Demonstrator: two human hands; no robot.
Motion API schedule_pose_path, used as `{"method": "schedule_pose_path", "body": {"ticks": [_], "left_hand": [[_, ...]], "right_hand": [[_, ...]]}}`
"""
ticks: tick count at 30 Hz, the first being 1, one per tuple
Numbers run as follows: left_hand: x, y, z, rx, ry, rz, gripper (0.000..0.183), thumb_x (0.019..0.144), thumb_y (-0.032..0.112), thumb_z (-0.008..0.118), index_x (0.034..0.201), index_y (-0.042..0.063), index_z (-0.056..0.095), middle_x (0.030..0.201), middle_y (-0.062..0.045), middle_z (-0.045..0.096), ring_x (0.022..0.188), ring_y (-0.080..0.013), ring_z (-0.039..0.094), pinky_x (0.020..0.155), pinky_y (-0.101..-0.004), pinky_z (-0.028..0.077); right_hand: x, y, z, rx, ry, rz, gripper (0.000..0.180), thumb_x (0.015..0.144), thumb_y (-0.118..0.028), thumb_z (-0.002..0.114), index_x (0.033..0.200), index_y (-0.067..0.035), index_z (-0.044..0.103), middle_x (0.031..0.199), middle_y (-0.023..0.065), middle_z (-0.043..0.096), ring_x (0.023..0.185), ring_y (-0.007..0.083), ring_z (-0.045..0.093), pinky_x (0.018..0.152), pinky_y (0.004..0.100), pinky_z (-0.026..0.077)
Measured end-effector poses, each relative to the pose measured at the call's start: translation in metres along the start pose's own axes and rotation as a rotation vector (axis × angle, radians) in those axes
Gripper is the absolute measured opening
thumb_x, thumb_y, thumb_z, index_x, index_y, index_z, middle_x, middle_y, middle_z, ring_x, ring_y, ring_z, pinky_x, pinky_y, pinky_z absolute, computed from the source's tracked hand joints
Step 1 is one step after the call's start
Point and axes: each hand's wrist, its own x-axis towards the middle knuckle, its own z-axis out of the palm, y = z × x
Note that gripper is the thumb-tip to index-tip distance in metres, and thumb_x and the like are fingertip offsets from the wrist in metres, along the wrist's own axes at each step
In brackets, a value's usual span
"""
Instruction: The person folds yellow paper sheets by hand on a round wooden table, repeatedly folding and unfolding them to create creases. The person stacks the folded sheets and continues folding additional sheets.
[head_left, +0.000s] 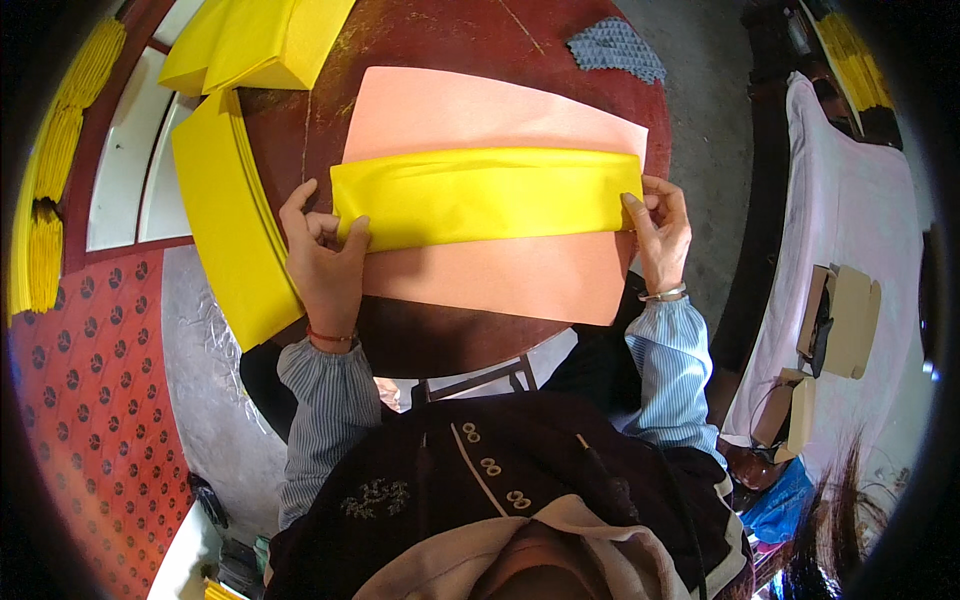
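Observation:
A folded strip of yellow paper lies crosswise over a salmon-pink sheet on a round dark red table. My left hand pinches the strip's lower left corner between thumb and fingers. At its right end, my right hand grips the edge, thumb on top and fingers behind. The pink sheet shows above and below the strip. Just left of my left hand rests a stack of folded yellow paper.
More folded yellow sheets stand at the table's upper left. A grey textured cloth lies near its upper right edge. Farther right, open cardboard boxes sit on a surface with a pale pink cover. A red patterned sheet is at left.

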Motion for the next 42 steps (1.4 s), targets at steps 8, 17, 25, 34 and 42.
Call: {"method": "schedule_pose_path", "body": {"ticks": [8,17,25,34,42], "left_hand": [[-0.002,0.000,0.001,-0.096,0.023,-0.142,0.058,0.087,0.004,0.083,0.136,-0.003,0.053,0.075,-0.005,0.064,0.066,-0.0103,0.061,0.059,-0.0228,0.048],[0.001,-0.002,-0.008,-0.139,-0.086,-0.076,0.070,0.085,0.011,0.087,0.142,-0.002,0.049,0.077,-0.006,0.065,0.071,-0.0139,0.064,0.067,-0.0249,0.052],[0.002,-0.014,-0.026,-0.259,-0.211,-0.056,0.077,0.082,0.002,0.084,0.148,-0.004,0.045,0.084,-0.005,0.068,0.075,-0.0133,0.062,0.068,-0.0239,0.050],[-0.002,-0.016,-0.005,-0.116,-0.036,-0.076,0.064,0.088,0.002,0.080,0.143,-0.005,0.047,0.082,-0.008,0.072,0.068,-0.0107,0.064,0.062,-0.0218,0.050],[0.000,-0.010,0.006,-0.068,0.092,-0.113,0.061,0.080,0.002,0.082,0.132,-0.006,0.050,0.071,-0.009,0.069,0.064,-0.0212,0.068,0.070,-0.0320,0.056]], "right_hand": [[-0.003,-0.010,0.010,-0.221,0.092,-0.285,0.023,0.103,-0.011,0.067,0.125,-0.006,0.065,0.097,0.0081,0.073,0.077,0.0126,0.066,0.070,0.0265,0.056],[-0.002,-0.006,0.013,-0.304,0.116,-0.412,0.018,0.108,-0.011,0.057,0.125,-0.007,0.062,0.105,0.0142,0.075,0.089,0.0214,0.074,0.081,0.0362,0.062],[-0.002,-0.007,0.012,-0.296,0.134,-0.376,0.020,0.110,-0.014,0.055,0.128,-0.007,0.060,0.108,0.0131,0.075,0.088,0.0186,0.072,0.081,0.0326,0.060],[-0.003,-0.002,0.008,-0.203,0.033,-0.248,0.029,0.102,-0.014,0.071,0.128,-0.008,0.061,0.107,0.0091,0.074,0.085,0.0149,0.069,0.079,0.0288,0.058],[-0.002,-0.002,0.012,-0.231,0.064,-0.384,0.024,0.103,-0.011,0.069,0.125,-0.007,0.061,0.105,0.0112,0.074,0.087,0.0162,0.072,0.080,0.0305,0.060]]}}
